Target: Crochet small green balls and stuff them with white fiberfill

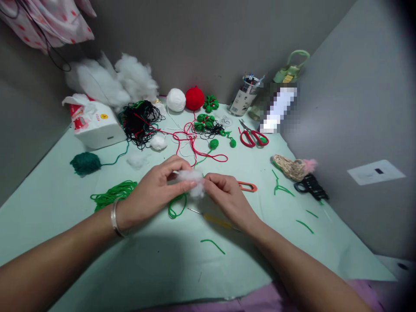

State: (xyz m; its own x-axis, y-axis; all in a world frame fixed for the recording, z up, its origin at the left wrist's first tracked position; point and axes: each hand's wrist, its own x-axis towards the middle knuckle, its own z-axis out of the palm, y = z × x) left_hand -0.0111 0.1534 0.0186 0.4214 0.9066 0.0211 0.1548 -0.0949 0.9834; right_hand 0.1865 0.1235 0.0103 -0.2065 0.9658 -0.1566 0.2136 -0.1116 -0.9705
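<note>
Both hands meet over the middle of the table around a tuft of white fibre stuffing [191, 177]. My left hand [164, 180], with a silver bangle at the wrist, pinches it between thumb and fingers from the left. From the right, my right hand [225, 193] grips the tuft's edge with thumb and forefinger. Below them a crochet hook with a yellow handle [216, 220] lies on the table, partly under my right hand. A loop of green yarn [177, 210] lies beneath the tuft, and an orange tool [248, 186] sits just past the right knuckles.
Farther back are a white yarn ball [176, 100], a red yarn ball [194, 98], tangled black yarn [139, 123], red-handled scissors [251, 135] and a pen holder [243, 99]. A tissue box [100, 125] stands left before heaped stuffing [100, 82]. Green yarn scraps [212, 246] dot the table.
</note>
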